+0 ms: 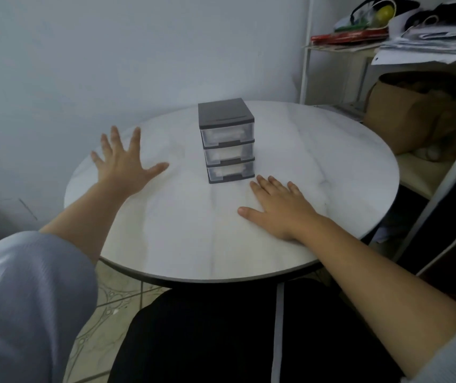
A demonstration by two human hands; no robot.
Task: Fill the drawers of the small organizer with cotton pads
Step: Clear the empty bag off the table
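A small organizer (227, 139) with a dark grey top and three clear drawers stands upright near the middle of the round marble-look table (182, 233). All three drawers are pushed in, and white cotton pads (222, 153) show faintly through their fronts. My left hand (123, 163) hovers over the table's left side with fingers spread wide, well left of the organizer. My right hand (279, 205) lies flat on the tabletop, palm down, just in front and right of the organizer's bottom drawer. Neither hand holds anything.
A white metal shelf (308, 51) with papers and bags stands at the back right. A brown paper bag (403, 117) and a chair seat sit to the right of the table. A pale wall runs close behind the table.
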